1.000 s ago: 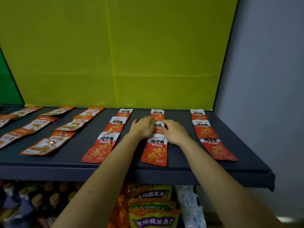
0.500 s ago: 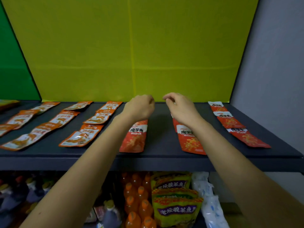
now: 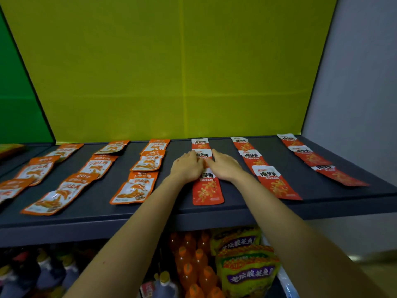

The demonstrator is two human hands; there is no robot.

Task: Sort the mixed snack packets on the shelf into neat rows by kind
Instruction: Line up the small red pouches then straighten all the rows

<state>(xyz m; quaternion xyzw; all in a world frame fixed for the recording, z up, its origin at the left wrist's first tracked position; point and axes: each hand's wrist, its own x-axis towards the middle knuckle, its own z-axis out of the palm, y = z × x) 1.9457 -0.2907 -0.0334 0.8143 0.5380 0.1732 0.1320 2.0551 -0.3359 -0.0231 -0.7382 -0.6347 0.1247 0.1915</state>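
Observation:
On the dark shelf [image 3: 236,205] the packets lie in rows running front to back. Orange-and-white packets fill the left rows [image 3: 135,191] [image 3: 94,167] [image 3: 35,172]. Red packets with white tops make three rows on the right. My left hand [image 3: 187,167] and my right hand [image 3: 224,167] rest side by side on the leftmost red row, fingertips pinching the middle red packet [image 3: 202,154]. The front packet [image 3: 207,191] lies partly under my wrists. Beyond my fingers lies the back packet [image 3: 200,143]. The other red rows [image 3: 276,184] [image 3: 309,157] lie untouched.
A yellow back panel [image 3: 182,72] closes the shelf behind, a green panel [image 3: 12,100] stands at the left and a grey wall [image 3: 354,93] at the right. Below the shelf stand orange bottles [image 3: 189,274], yellow-green bags [image 3: 247,274] and dark bottles [image 3: 43,274].
Both hands left the middle red row, lifted toward the back of the shelf with fingers curled, then came down on the leftmost red row. My view shifted left.

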